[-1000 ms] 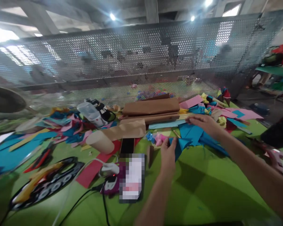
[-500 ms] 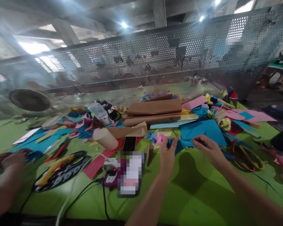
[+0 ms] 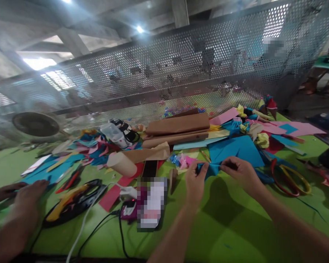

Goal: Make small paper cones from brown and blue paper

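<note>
Blue paper (image 3: 212, 170) in the fingertip grip of left hand (image 3: 195, 181) and right hand (image 3: 241, 174)

Two hands (image 3: 196, 178) (wearer's), one held blue piece (image 3: 212, 170)

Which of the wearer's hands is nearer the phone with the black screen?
Left. The left hand is to the right of the phone, a gap between them; the right hand is farther right, beyond the left.
</note>
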### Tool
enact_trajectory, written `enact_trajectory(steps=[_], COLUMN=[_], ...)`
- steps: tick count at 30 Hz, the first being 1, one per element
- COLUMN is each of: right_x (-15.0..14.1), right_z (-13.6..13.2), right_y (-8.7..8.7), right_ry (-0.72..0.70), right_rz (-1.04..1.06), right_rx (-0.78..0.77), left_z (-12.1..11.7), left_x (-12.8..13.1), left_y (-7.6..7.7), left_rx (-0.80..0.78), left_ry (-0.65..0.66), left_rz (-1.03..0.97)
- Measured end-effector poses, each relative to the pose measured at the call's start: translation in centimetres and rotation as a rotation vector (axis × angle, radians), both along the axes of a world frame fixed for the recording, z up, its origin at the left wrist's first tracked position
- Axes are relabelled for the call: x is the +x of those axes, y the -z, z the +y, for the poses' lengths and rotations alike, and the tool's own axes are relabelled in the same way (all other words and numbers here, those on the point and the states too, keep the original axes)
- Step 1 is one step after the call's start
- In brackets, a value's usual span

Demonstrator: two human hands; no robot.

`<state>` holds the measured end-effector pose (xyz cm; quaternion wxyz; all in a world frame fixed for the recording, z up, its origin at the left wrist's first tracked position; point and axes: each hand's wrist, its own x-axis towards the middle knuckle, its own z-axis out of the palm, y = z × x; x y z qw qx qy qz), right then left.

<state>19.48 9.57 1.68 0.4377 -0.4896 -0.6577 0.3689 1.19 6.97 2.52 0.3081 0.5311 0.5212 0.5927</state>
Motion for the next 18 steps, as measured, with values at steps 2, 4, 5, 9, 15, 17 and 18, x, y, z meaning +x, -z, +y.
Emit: enact_trajectory(steps=[2,4,5,9,15,17,18], right_x=[0.06,0.07,0.05,-0.32,-0.91,-0.88,-0.82], right_z=[-0.01,-0.14,-0.25,-0.75,-0.79,-0.63,-0.55], right_y=[-0.03,-0.29,-0.47,-0.98,-0.34,-0.12,-0.05], right_ry=[0.021,0.021,0.009,-0.035,0.032,0.046,0.045], right_rz=[-0.041,-0.081,-0.096,-0.129,-0.161,-0.165,-0.159], right_rx=[0.074,0.163,0.204,0.305,0.366,0.369,0.364], left_z=[0.03,0.03,0.02,-0.13,-0.41,-0.44,-0.44], left_x=[-0.03,-0.08,-0.1,0.01,0.45,0.5,0.52], left_y=[-0.03,-0.08,-0.11,-0.1,0.14,0.11,0.07], left_rx=[-0.004,-0.009,-0.013,-0.019,-0.012,-0.003,-0.001], left_ry=[0.002,-0.001,-0.004,0.008,0.059,0.082,0.091], left_rz=[-0.006,-0.023,-0.031,-0.04,0.001,0.003,0.002])
